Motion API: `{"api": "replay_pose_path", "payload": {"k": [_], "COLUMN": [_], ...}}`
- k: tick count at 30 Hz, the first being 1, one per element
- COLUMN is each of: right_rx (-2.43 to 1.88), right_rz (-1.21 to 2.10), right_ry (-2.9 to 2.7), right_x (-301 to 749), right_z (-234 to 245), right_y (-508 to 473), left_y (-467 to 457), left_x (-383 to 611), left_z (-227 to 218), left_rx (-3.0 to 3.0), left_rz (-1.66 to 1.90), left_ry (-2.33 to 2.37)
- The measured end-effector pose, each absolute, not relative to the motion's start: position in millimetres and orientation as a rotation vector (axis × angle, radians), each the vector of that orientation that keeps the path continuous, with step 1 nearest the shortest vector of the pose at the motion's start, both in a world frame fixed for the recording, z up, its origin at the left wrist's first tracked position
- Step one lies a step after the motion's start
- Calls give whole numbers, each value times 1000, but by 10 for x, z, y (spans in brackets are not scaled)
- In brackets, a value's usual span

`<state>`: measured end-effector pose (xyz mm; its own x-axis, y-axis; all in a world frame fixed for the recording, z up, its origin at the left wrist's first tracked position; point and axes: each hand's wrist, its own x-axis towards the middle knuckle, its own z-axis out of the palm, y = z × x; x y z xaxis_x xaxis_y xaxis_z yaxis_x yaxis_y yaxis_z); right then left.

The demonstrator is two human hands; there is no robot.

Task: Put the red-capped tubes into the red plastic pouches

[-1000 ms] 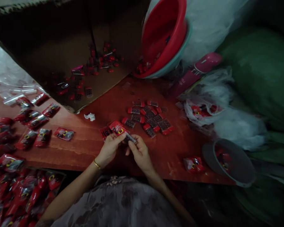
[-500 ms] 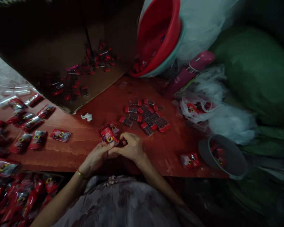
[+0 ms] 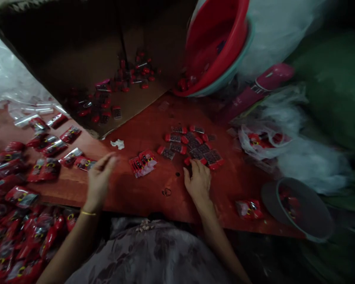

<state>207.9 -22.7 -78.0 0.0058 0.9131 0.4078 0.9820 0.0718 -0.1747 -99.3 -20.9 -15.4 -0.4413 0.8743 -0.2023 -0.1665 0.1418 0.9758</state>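
Observation:
My left hand (image 3: 99, 181) is raised above the left part of the table, slightly smeared by motion. Its fingers look apart, and I see nothing in them. Just beside it lies a red printed packet (image 3: 84, 163), partly behind the hand. My right hand (image 3: 198, 181) reaches to the near edge of a pile of small dark packs with red ends (image 3: 192, 142). Its fingertips touch one red-ended pack (image 3: 199, 160), while the thumb stays apart. Between the hands lies a fanned stack of red printed cards (image 3: 144, 162). Nearer me is a small dark ring-like band (image 3: 166, 192).
An open cardboard box (image 3: 154, 104) holds more red pieces. Behind stand a red basin (image 3: 242, 35) and a pink bottle (image 3: 254, 90). Filled red packets (image 3: 20, 236) heap at left. A grey bin (image 3: 272, 197) and a packet (image 3: 248, 209) are at right.
My hands were together holding a red packet; now they are apart. The left has moved left, the right onto the pile. Another packet lies among those at left. The view has shifted.

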Motion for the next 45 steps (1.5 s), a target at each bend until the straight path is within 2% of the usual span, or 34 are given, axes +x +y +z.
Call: {"api": "replay_pose_path", "payload": {"k": [3, 5, 8, 11, 15, 21, 25, 29, 41, 45], "right_rx": [-1796, -1746, -1721, -1727, -1775, -1802, -1804, -1780, -1812, -1822], "right_rz": [-248, -251, -249, -230, -205, -157, -182, -227, -187, -160], "right_ry": [-1901, -1896, -1897, -1902, -1894, -1886, -1890, -1882, -1868, -1869], "right_x": [2064, 2071, 2081, 2076, 2061, 2052, 2053, 2054, 2049, 2051], "right_z": [-828, -853, -869, -861, -842, -815, -814, -824, -849, -845], "right_y": [-226, -214, -202, -201, -204, -213, -214, -206, -209, -211], "left_y": [-56, 94, 295, 417, 474, 321, 226, 222, 231, 222], "left_x": [-760, -759, -902, -1040, -1062, -687, -364, -261, -303, -319], "left_z": [-195, -211, -268, -359, -398, -224, -256, -397, -494, -444], "left_rx": [1577, 1922, 2102, 2165, 2172, 2298, 2437, 2454, 2485, 2481], "left_rz": [1153, 937, 651, 521, 506, 608, 449, 371, 592, 553], "left_ry": [1806, 2042, 2304, 2309, 2242, 2183, 1878, 1829, 1719, 1740]}}
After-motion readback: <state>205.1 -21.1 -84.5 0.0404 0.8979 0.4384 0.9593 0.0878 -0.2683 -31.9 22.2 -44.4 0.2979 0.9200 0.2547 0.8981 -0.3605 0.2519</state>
